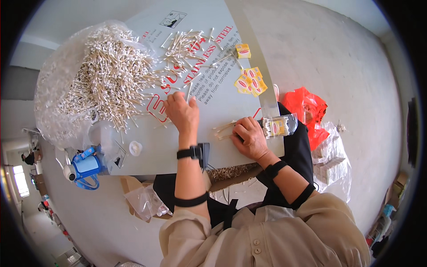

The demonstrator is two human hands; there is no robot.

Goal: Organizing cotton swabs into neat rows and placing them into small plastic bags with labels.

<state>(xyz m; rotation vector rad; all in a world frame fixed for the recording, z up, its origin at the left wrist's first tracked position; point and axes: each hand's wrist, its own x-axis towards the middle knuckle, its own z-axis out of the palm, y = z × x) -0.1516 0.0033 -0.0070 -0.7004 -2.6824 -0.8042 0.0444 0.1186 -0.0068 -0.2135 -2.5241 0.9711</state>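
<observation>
Right hand [250, 139]: fingers curled in a closed grip around the near end of a clear packet of cotton swabs [280, 126], which lies flat at the worktop's right edge and points toward 3 o'clock from the hand. A small bundle of loose swabs [223, 130] lies just beside the knuckles at 9 o'clock, touching the worktop; whether the fingers also touch it cannot be told.

Left hand [182, 112]: palm down on the worktop [155, 147], fingers loosely spread with the tips resting on the surface at 12 o'clock; it grips nothing that can be seen. A black band sits on each wrist and on each forearm.

From the left hand at 10 o'clock, a large heap of cotton swabs [109, 78] spills out of a clear plastic bag [51, 98] onto the worktop. At 12 o'clock a thinner scatter of swabs [184, 46] lies on the printed grey sheet. At 2 o'clock, several yellow labels [250, 81] lie fanned near the right edge, with one small yellow box [243, 50] farther off.

At 7 o'clock from the left hand, a white round lid [135, 148] rests near the front edge; beyond it a blue tape dispenser [87, 167] overhangs the corner.

Off the worktop, at 3 o'clock from the right hand, a red plastic bag [307, 109] lies on the floor [347, 62], with a clear bag of filled packets [331, 162] just below it.
</observation>
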